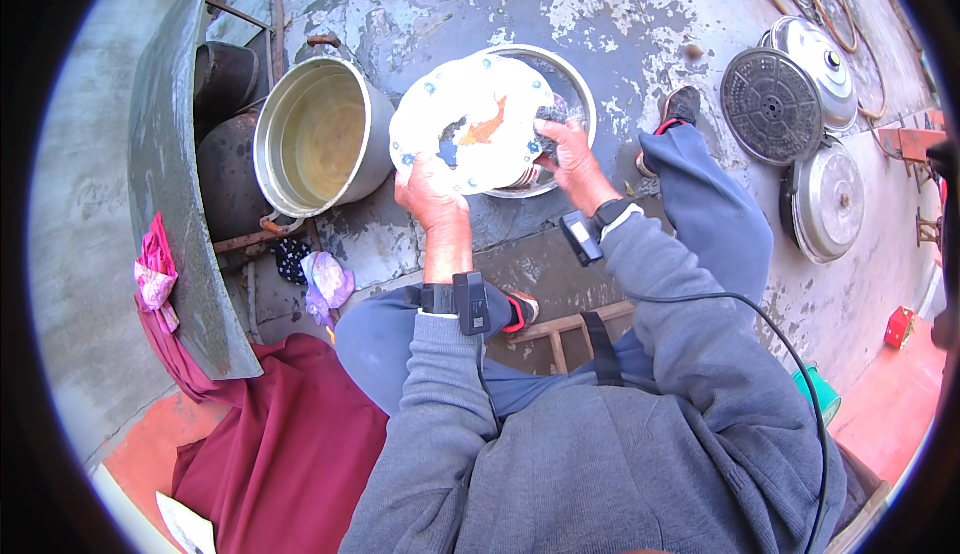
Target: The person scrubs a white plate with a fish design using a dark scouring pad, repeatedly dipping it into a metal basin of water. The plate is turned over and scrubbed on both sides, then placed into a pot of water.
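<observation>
A white oval plate (480,115) with an orange fish and small blue flowers is held up in both hands. My left hand (431,190) grips its lower left edge, the thumb on the face. My right hand (571,160) holds the right edge, and a dark mesh scouring pad (553,112) shows at those fingers; how it is gripped is partly hidden. Beneath the plate is a round metal basin (589,103), largely covered, with a red-striped item (529,176) showing inside. To the left, a deep metal pot (384,126) contains slightly cloudy liquid.
A curved metal sheet (169,179) borders the pot's left side. Steamer plate (771,106) and metal lids (829,201) rest on the right. Maroon cloth (285,441) lies lower left, near a purple plastic bag (328,281). A green bucket (821,396) stands lower right.
</observation>
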{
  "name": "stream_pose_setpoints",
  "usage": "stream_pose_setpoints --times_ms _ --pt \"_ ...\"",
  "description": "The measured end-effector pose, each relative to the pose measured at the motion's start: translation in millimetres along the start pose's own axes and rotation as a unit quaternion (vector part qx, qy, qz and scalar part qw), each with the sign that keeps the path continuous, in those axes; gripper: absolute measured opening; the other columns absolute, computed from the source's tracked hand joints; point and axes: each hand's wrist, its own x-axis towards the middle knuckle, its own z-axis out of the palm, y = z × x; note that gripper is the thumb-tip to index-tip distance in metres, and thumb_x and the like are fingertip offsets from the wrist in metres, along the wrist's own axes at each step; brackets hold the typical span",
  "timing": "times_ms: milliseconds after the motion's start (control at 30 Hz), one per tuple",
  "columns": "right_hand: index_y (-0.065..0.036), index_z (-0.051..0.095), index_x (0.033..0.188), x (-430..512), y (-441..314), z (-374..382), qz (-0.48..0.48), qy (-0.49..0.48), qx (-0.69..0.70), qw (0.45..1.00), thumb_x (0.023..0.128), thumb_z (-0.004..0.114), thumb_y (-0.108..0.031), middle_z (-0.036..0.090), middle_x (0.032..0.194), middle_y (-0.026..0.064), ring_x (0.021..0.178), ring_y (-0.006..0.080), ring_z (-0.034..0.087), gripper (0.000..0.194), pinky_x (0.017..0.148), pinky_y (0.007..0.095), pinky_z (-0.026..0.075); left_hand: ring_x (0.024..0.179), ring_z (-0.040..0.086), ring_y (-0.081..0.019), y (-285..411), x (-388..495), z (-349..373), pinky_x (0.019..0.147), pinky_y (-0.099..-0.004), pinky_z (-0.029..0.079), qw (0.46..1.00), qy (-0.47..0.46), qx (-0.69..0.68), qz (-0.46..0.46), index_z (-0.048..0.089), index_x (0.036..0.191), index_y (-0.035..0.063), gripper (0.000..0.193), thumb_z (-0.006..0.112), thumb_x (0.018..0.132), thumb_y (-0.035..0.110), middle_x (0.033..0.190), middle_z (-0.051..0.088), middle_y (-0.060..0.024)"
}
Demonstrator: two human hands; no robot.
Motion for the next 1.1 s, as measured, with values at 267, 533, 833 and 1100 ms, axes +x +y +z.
stream_pose_setpoints --times_ms 267,533,833,1100 --pt "-0.009 0.053 0.124 -34 30 30 0.048 -0.027 0.086 0.995 0.081 0.071 -0.012 0.068 0.108 0.0096 0.092 0.0259 0.071 0.046 0.076 0.0474 0.061 0.097 0.064 -0.0171 -13 -5 5 0.082 -0.0312 0.052 1.0 -0.011 -0.027 0.005 0.061 0.125 -0.0066 0.038 0.063 0.087 0.0 0.115 0.066 -0.0082" --pt "-0.008 0.058 0.122 -14 15 22 0.052 -0.062 0.12 0.989 0.083 0.071 -0.01 0.068 0.108 0.0073 0.095 0.0233 0.07 0.041 0.079 0.0431 0.06 0.097 0.067 -0.0195 -15 -16 5 0.083 -0.0319 0.054 0.996 -0.048 -0.07 -0.012 0.059 0.127 -0.0055 0.043 0.062 0.085 -0.006 0.115 0.067 -0.0098" --pt "-0.004 0.051 0.124 25 -23 13 -0.038 -0.015 0.115 0.993 0.079 0.068 0.002 0.065 0.106 0.0126 0.097 0.0259 0.069 0.048 0.086 0.0432 0.059 0.088 0.068 -0.0186 -21 -31 17 0.067 -0.029 0.056 0.995 -0.05 -0.075 -0.04 0.058 0.123 -0.0049 0.044 0.059 0.079 -0.012 0.109 0.066 -0.0098" --pt "-0.009 0.055 0.124 -14 16 30 -0.025 0.032 0.191 0.981 0.075 0.066 0.007 0.066 0.106 0.0072 0.095 0.0253 0.068 0.053 0.083 0.047 0.059 0.098 0.066 -0.0185 -24 -40 13 0.087 -0.033 0.053 0.993 -0.09 -0.074 -0.031 0.059 0.122 -0.001 0.041 0.063 0.082 -0.009 0.112 0.067 -0.0072"
